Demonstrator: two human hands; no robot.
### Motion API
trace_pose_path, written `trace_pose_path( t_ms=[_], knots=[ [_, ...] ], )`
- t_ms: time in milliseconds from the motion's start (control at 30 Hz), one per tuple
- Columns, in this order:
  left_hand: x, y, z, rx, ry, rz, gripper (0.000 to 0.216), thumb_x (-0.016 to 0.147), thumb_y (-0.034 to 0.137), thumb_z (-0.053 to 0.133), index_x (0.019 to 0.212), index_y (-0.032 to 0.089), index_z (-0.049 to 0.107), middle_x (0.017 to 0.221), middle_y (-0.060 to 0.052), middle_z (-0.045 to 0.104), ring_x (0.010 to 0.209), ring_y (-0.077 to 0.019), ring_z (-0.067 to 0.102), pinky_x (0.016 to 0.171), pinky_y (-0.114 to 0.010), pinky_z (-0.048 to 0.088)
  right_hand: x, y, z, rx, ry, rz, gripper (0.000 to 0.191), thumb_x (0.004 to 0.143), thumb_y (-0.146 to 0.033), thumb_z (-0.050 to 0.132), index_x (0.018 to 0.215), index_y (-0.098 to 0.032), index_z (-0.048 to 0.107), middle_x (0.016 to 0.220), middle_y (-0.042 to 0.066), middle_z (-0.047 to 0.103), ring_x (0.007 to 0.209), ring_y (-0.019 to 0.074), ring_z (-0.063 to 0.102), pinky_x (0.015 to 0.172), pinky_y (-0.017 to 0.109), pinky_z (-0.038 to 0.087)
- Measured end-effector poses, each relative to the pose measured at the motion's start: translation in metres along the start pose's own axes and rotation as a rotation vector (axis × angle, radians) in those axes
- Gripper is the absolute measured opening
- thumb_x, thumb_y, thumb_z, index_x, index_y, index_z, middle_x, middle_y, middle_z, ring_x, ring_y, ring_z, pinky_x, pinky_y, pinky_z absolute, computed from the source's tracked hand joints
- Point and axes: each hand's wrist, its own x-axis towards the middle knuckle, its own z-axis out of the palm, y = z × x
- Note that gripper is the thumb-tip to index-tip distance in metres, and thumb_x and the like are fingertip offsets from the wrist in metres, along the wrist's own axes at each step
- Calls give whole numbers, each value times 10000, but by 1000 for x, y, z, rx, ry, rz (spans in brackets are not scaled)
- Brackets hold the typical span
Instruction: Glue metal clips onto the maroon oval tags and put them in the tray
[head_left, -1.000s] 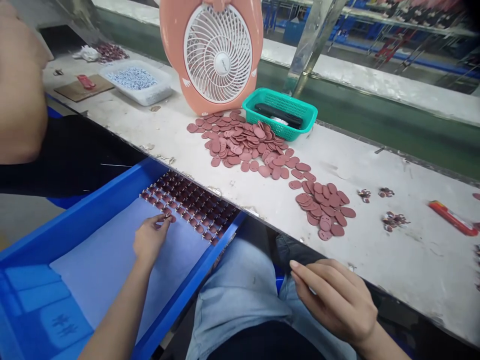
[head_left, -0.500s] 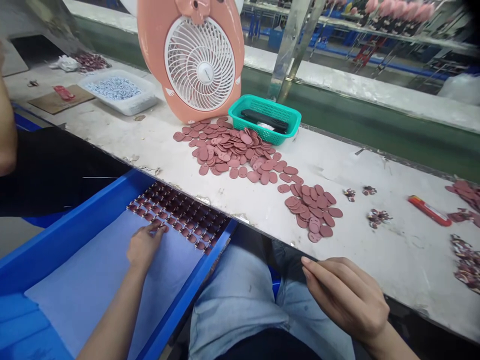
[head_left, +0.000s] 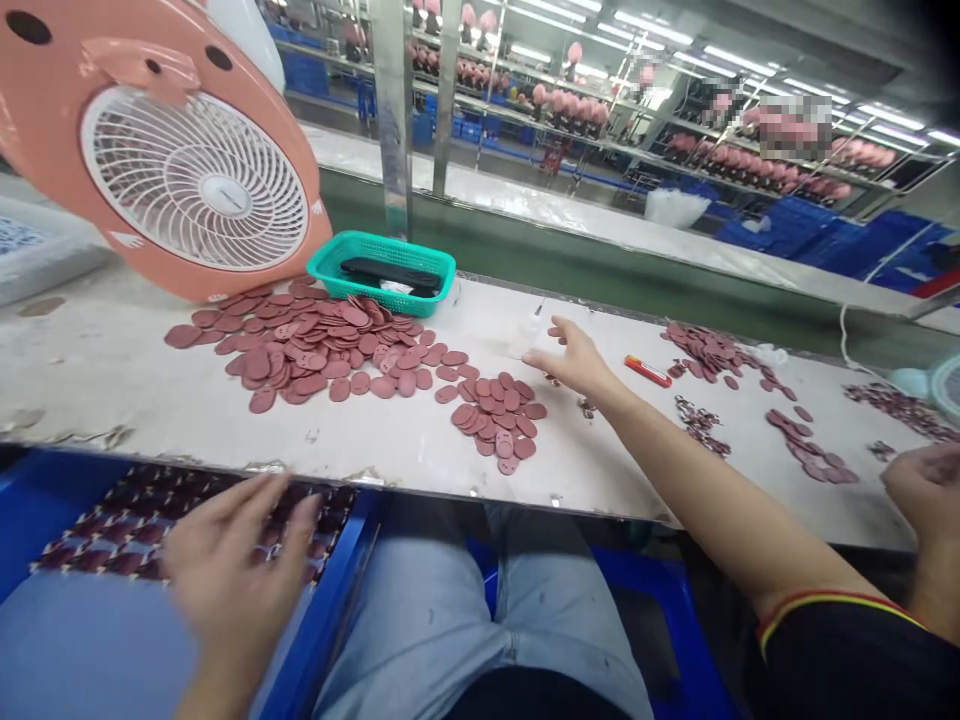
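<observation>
My right hand (head_left: pixel 577 362) reaches across the white table, thumb and fingers apart, empty. Just beyond its fingertips is a whitish translucent bottle (head_left: pixel 526 335) with a thin dark tip, blurred against the tabletop. Below that hand lies a small heap of oval reddish-brown pieces (head_left: pixel 495 410). My left hand (head_left: pixel 232 565) is smeared by motion but its fingers look spread, with nothing visible in them. It hovers above a blue crate (head_left: pixel 330 610), where rows of dark red pieces (head_left: pixel 105 520) lie beside a pale blue sheet (head_left: pixel 82 640). The hand hides part of those rows.
A pig-shaped fan (head_left: pixel 225 195) stands at left behind a larger pile of oval pieces (head_left: pixel 322 340). Next to it is a green basket (head_left: pixel 442 285) holding a black object. A red tool (head_left: pixel 648 371) and more heaps lie to the right, where another person's hand (head_left: pixel 930 490) shows.
The view has swung right and up. My left hand has come away from the rows of pieces and opened. My right hand has moved from the table's front edge out towards the bottle.
</observation>
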Motion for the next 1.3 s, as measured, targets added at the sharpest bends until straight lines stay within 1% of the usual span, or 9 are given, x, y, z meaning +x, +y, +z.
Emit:
trace_pose_path(
  t_ms=[100, 167, 400, 500, 633, 867, 1033, 1200, 1300],
  knots=[
    [34, 67, 42, 6, -211, 273, 313, 884, 239, 677, 1195, 262, 710, 1192, -113, 692, 1113, -316, 607, 996, -479, 439, 22, 0, 21, 44, -73, 108, 578, 779, -448, 803, 1232, -142, 615, 1212, 150, 656, 1124, 309, 611, 929, 487, 526],
    [56, 97, 65, 19, -334, 213, 263, 951, 266, 574, 1152, 244, 743, 1229, -117, 686, 1144, -324, 576, 988, -488, 435, 24, -3, 26, 89, -101, 138, 363, 888, -411, 715, 1120, -141, 647, 1126, 97, 668, 1025, 242, 647, 890, 442, 547],
    [98, 115, 108, -49, -596, 138, 193, 869, 291, 694, 1037, 253, 780, 1142, -100, 711, 1119, -379, 553, 943, -553, 419, -26, -12, -3, 434, -31, 68, 323, 850, -452, 627, 1003, -168, 643, 996, 54, 679, 907, 215, 646, 777, 360, 561],
    [96, 114, 101, -122, -576, 52, 142, 872, 274, 678, 975, 228, 764, 1082, -99, 722, 1094, -362, 569, 940, -545, 421, -65, -21, -11, 635, -27, 47, 380, 789, -511, 566, 985, -186, 588, 909, 40, 652, 791, 200, 645, 665, 339, 573],
    [68, 130, 64, -310, -586, -91, 160, 915, 305, 632, 1002, 215, 732, 927, -56, 766, 851, -236, 682, 783, -371, 526, -123, -42, -4, 841, -115, 67, 394, 787, -540, 560, 999, -212, 503, 670, -40, 531, 497, 136, 519, 414, 266, 470],
    [15, 167, -2, -716, -775, -561, 496, 695, 224, 869, 1155, 256, 687, 653, 22, 763, 636, -210, 699, 650, -310, 519, -197, -70, 17, 1102, -709, 236, 421, 702, -357, 860, 895, -191, 524, 688, -23, 621, 536, 104, 568, 482, 215, 472],
    [-12, 157, -7, -909, -565, -623, 476, 587, 332, 947, 1016, 274, 748, 770, -12, 787, 720, -210, 724, 711, -304, 559, -218, -79, 32, 1377, -615, 434, 494, 709, -343, 866, 1000, -218, 488, 662, -62, 614, 482, 79, 557, 415, 153, 449],
    [-42, 149, 8, -905, -280, -246, 418, 598, 343, 926, 995, 329, 794, 991, -34, 785, 874, -211, 716, 804, -308, 562, -227, -94, 37, 1482, -531, 539, 511, 709, -351, 869, 1019, -212, 488, 630, -60, 618, 472, 68, 534, 410, 129, 439],
    [-52, 154, 13, -858, -192, -174, 541, 625, 263, 920, 1131, 362, 757, 1038, -27, 790, 911, -212, 716, 847, -321, 556, -230, -100, 39, 1490, -514, 610, 515, 710, -363, 867, 1026, -214, 489, 627, -49, 622, 486, 73, 535, 426, 128, 436]
  ],
)
